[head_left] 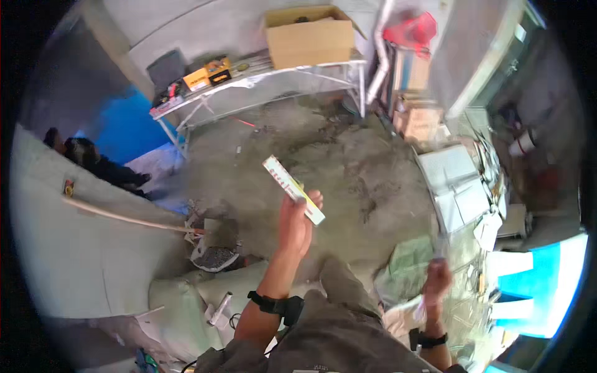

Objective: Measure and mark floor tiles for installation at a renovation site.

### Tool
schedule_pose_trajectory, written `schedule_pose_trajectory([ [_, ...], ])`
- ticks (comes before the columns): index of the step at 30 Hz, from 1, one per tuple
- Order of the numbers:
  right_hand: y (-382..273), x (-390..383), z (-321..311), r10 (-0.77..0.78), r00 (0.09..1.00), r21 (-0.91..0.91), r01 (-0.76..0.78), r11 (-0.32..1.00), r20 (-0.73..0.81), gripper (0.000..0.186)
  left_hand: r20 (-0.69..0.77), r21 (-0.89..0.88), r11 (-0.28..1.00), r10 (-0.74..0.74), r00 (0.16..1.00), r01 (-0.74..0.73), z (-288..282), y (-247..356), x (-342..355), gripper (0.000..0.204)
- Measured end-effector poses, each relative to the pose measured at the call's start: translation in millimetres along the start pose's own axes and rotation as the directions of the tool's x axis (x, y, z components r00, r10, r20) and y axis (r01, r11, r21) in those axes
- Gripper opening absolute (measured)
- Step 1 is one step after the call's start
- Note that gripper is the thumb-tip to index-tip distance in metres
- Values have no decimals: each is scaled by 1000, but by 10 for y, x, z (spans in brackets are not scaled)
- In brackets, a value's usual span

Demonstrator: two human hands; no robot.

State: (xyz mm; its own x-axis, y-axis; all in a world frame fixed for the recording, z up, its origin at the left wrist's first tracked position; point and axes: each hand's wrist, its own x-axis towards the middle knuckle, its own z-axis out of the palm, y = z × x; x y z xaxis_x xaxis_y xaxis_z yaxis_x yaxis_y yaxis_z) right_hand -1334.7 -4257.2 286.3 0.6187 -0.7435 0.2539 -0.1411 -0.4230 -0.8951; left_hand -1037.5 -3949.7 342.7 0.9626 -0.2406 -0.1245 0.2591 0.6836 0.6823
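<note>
Out in front of me my left hand (297, 217) is closed around a long narrow white box (283, 177) with red and yellow print. The box slants from upper left to lower right, and its far end sticks out beyond my fingers. Lower down on the right, my right hand (438, 281) is smeared by motion. Whether its fingers hold anything cannot be made out. A crumpled green sack (407, 264) lies to the left of that hand.
Against the far wall stands a long table (249, 78) with a cardboard box (311, 40) and yellow-black packages (208, 73). White panels (457, 186) and stacked cartons (420, 121) line the right. Large sacks (177, 304) sit at my left. A person (93, 161) is beyond the left wall.
</note>
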Motion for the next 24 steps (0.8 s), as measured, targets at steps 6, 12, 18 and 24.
schedule_pose_trajectory([
  [6,-1032,2139,828,18,889,126,44,991,-457,42,-191,-110,991,-94,977,74,-726,280,623,37],
  [12,-454,3388,2659,345,897,388,-224,894,-276,41,-490,149,975,-70,869,162,-1432,830,1169,28],
  [18,433,3556,4806,658,694,483,-702,524,293,29,-618,84,996,49,785,4,-2176,1310,1680,33],
  [24,-123,2872,6456,633,378,363,-918,160,676,25,-492,211,908,419,763,-363,-2363,2265,2712,42],
])
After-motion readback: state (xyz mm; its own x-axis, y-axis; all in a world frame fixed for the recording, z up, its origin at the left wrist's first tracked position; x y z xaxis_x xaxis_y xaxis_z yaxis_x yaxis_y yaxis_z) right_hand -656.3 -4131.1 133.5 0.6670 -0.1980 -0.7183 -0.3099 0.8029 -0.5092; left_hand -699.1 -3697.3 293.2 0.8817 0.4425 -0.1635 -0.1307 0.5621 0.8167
